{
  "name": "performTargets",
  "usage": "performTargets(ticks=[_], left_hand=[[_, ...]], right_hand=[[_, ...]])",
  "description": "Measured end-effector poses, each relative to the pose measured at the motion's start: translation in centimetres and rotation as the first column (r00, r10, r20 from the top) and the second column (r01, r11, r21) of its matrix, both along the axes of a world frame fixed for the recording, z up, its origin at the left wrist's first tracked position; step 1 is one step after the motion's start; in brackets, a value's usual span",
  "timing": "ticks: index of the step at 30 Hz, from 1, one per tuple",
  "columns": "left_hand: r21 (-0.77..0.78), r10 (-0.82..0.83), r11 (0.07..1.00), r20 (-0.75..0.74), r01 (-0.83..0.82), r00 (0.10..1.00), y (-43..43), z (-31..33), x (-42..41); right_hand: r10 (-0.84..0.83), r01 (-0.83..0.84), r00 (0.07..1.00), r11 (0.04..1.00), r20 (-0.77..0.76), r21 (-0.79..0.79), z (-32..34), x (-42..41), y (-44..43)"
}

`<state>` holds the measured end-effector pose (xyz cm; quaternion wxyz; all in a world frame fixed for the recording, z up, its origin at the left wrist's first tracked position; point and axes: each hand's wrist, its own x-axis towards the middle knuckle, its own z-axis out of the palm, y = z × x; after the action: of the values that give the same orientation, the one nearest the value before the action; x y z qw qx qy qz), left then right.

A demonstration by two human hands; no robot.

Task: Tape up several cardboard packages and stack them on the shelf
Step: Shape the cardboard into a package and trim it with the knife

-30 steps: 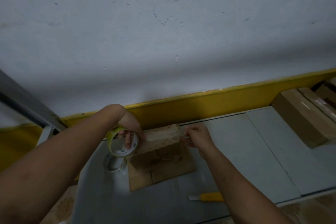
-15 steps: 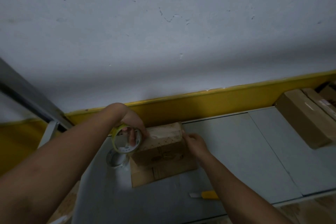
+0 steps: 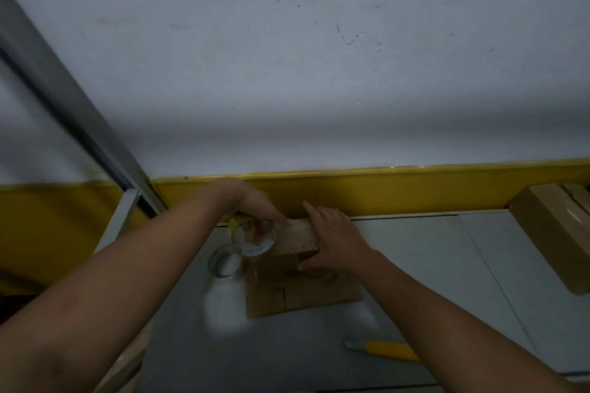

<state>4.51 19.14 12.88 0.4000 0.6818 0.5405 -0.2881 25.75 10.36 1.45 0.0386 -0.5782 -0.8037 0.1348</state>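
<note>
A small cardboard box (image 3: 295, 238) stands on a flat piece of cardboard (image 3: 306, 295) on the grey table (image 3: 415, 265). My left hand (image 3: 260, 210) grips a roll of clear tape (image 3: 253, 238) with a yellow core at the box's left end, fingers through the roll. My right hand (image 3: 335, 238) lies flat over the right part of the box top, fingers straight, thumb down the front face. The box's right end is hidden under that hand.
A second tape roll (image 3: 223, 262) lies on the table left of the box. A yellow utility knife (image 3: 383, 350) lies near the front edge. Larger cardboard boxes (image 3: 552, 233) sit at the right. A yellow band (image 3: 399, 188) runs along the wall; a metal shelf post (image 3: 73, 112) rises at left.
My right hand has moved from the box's right end up onto its top and now lies flat there. The left hand and tape roll stay at the left end. The camera tilted down.
</note>
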Motion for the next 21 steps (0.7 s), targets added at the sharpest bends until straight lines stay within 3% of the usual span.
performTargets(ticks=[3,6,9,10,12,14,16,19,21], left_hand=[[0.182,-0.073,0.982,0.119,0.051,0.990,-0.8,1.0,-2.4],[0.227,-0.067,0.973,0.414,-0.032,0.908,-1.7,0.6,-5.5],[0.075,0.083,0.971,0.782,-0.225,0.618,-3.9,-1.7,-7.0],[0.038,0.122,0.958,0.844,-0.285,0.522,-4.6,-2.5,-7.1],[0.055,0.115,0.931,0.893,-0.360,0.435,-5.7,-4.0,-7.0],[0.179,0.033,0.900,0.881,-0.398,0.472,-6.2,-4.8,-7.1],[0.331,-0.038,0.857,0.805,-0.395,0.592,-5.8,-4.8,-8.4],[0.522,-0.092,0.816,0.542,-0.249,0.835,-5.2,-5.2,-11.3],[0.563,-0.079,0.808,0.394,-0.172,0.916,-5.1,-5.9,-12.4]], right_hand=[[-0.013,0.013,1.000,1.000,-0.015,0.020,-0.5,-0.1,-0.2],[-0.027,0.029,0.998,0.998,-0.052,0.047,-0.8,-0.1,-0.5],[-0.025,0.029,0.997,0.998,-0.073,0.053,-0.7,0.1,-0.4],[-0.026,0.030,0.997,0.998,-0.070,0.053,-0.7,0.1,-0.3],[-0.030,0.032,0.999,0.998,-0.038,0.057,-0.7,0.1,-0.2],[-0.021,0.020,1.000,0.996,0.014,0.082,-0.8,0.2,-0.1],[-0.010,0.002,0.997,0.993,0.072,0.115,-0.7,0.2,-0.2],[0.017,-0.029,0.993,0.994,0.121,0.104,-0.5,0.2,-0.1],[0.035,-0.052,0.988,0.992,0.151,0.111,-0.4,0.0,-0.2]])
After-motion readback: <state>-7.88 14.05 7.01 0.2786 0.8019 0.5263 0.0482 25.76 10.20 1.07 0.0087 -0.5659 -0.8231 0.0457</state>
